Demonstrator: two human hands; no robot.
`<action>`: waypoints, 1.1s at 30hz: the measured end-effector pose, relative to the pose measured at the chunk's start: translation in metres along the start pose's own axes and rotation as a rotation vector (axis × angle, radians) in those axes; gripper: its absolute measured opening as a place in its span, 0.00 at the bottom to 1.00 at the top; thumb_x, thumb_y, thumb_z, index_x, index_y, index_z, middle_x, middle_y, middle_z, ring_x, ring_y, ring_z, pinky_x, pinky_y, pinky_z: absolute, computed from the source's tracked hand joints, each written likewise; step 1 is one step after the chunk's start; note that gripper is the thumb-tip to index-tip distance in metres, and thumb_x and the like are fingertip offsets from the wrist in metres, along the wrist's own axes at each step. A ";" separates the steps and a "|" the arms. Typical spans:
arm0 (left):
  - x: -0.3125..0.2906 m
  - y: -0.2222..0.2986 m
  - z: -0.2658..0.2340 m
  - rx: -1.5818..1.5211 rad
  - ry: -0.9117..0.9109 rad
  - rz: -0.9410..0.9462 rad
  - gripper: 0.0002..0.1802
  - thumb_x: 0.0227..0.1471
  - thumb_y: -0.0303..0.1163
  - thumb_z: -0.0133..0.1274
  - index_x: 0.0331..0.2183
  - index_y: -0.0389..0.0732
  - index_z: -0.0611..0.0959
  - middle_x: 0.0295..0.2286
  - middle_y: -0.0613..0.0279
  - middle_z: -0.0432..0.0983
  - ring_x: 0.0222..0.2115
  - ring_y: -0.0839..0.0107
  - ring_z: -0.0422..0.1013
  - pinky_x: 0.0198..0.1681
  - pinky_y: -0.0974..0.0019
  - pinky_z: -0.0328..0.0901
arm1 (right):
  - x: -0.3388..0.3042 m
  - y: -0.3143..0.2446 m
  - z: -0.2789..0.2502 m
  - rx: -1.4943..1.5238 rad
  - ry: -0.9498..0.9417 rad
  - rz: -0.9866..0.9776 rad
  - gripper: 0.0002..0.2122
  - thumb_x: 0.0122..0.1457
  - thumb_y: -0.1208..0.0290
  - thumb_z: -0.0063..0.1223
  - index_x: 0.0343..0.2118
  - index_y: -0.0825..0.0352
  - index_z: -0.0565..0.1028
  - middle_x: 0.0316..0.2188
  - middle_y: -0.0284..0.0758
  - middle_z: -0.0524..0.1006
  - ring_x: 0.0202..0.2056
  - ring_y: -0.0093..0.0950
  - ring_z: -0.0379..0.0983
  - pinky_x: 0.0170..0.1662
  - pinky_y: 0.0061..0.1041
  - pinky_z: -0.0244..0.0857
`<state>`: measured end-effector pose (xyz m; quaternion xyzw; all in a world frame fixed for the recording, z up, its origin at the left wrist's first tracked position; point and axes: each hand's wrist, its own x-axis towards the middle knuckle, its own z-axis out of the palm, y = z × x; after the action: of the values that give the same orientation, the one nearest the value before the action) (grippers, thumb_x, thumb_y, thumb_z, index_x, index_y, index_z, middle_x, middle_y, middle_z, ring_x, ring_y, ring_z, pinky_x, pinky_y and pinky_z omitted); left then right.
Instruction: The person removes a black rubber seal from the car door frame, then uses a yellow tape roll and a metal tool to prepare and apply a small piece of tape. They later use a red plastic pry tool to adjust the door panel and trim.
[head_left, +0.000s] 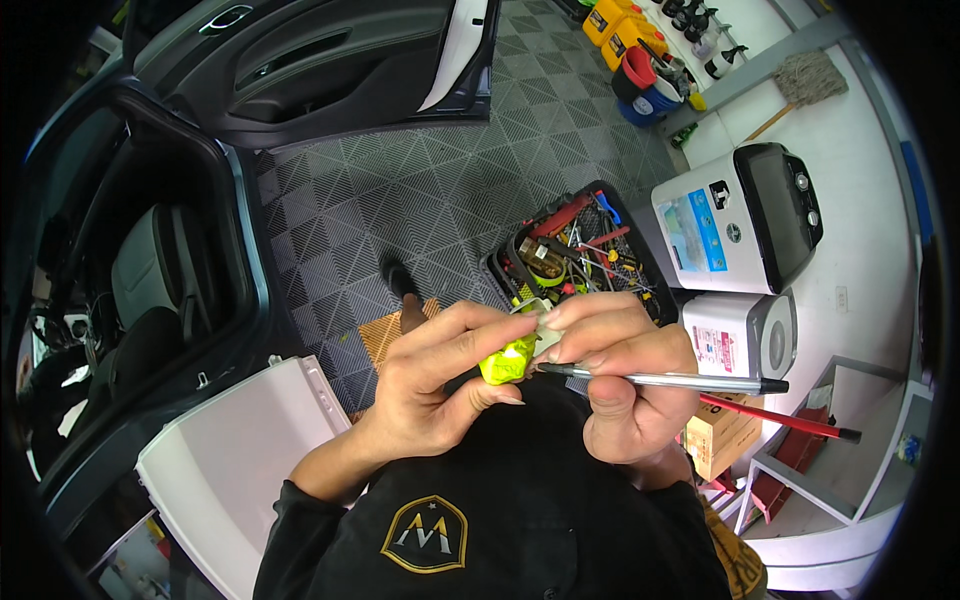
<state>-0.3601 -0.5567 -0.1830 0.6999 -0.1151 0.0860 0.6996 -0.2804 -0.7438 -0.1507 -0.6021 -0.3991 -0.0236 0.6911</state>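
In front of my chest, the fingers and thumb of my left hand (430, 385) close on a small, bright yellow-green crumpled piece (508, 362). My right hand (645, 365) meets it from the other side, holding a slim silver pen-like rod (690, 381) between thumb and fingers. That rod lies nearly level, its black blunt end out to the right and its dark narrow tip close to the yellow-green piece. A whitish, translucent bit (548, 335) shows between the fingertips of both hands; its kind is unclear.
A car with an open door (330, 70) stands at the left, by a pale plastic panel (250, 450). Beyond my hands sits a black crate (650, 270) of tools. To the right are a white washing machine (735, 220), a cardboard box (725, 440) and a grey shelf (830, 470).
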 end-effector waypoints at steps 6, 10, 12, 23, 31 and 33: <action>0.002 0.000 -0.002 0.043 0.017 0.052 0.28 0.51 0.30 0.68 0.53 0.32 0.81 0.41 0.50 0.79 0.38 0.64 0.78 0.42 0.66 0.74 | -0.002 0.002 0.002 0.018 -0.009 0.002 0.10 0.64 0.72 0.60 0.40 0.71 0.72 0.36 0.46 0.80 0.43 0.45 0.78 0.48 0.41 0.74; 0.001 0.001 0.000 0.028 0.031 0.044 0.28 0.50 0.30 0.68 0.53 0.32 0.81 0.41 0.50 0.79 0.39 0.64 0.78 0.42 0.67 0.74 | -0.002 0.002 0.002 0.004 -0.029 -0.004 0.10 0.63 0.72 0.61 0.40 0.71 0.72 0.36 0.45 0.79 0.44 0.45 0.78 0.48 0.41 0.74; 0.001 0.000 0.001 0.018 0.040 0.048 0.28 0.50 0.30 0.68 0.53 0.32 0.81 0.41 0.50 0.79 0.39 0.64 0.78 0.42 0.67 0.73 | -0.002 0.002 0.001 -0.022 -0.057 -0.010 0.10 0.63 0.72 0.61 0.40 0.71 0.72 0.36 0.45 0.79 0.44 0.45 0.78 0.48 0.41 0.74; 0.000 0.002 -0.001 -0.045 0.036 0.007 0.28 0.53 0.32 0.66 0.54 0.30 0.80 0.42 0.51 0.79 0.39 0.67 0.79 0.41 0.68 0.74 | -0.007 -0.001 0.004 0.037 0.018 0.027 0.10 0.66 0.70 0.56 0.40 0.71 0.69 0.35 0.46 0.79 0.44 0.45 0.78 0.47 0.40 0.74; -0.003 0.005 0.001 -0.189 0.047 -0.045 0.28 0.56 0.28 0.64 0.55 0.27 0.77 0.45 0.45 0.80 0.42 0.64 0.81 0.46 0.66 0.77 | -0.009 0.006 0.005 -0.011 0.034 -0.060 0.10 0.65 0.71 0.57 0.42 0.71 0.69 0.38 0.46 0.80 0.44 0.45 0.78 0.48 0.41 0.75; -0.003 0.005 -0.001 -0.149 0.025 -0.026 0.28 0.56 0.27 0.64 0.56 0.27 0.76 0.45 0.45 0.80 0.42 0.64 0.81 0.46 0.65 0.77 | -0.012 0.005 0.007 -0.003 0.042 -0.054 0.10 0.65 0.72 0.57 0.42 0.71 0.69 0.38 0.46 0.79 0.44 0.45 0.78 0.48 0.40 0.75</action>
<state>-0.3639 -0.5560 -0.1789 0.6463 -0.1032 0.0769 0.7522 -0.2892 -0.7415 -0.1622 -0.5914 -0.4005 -0.0554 0.6977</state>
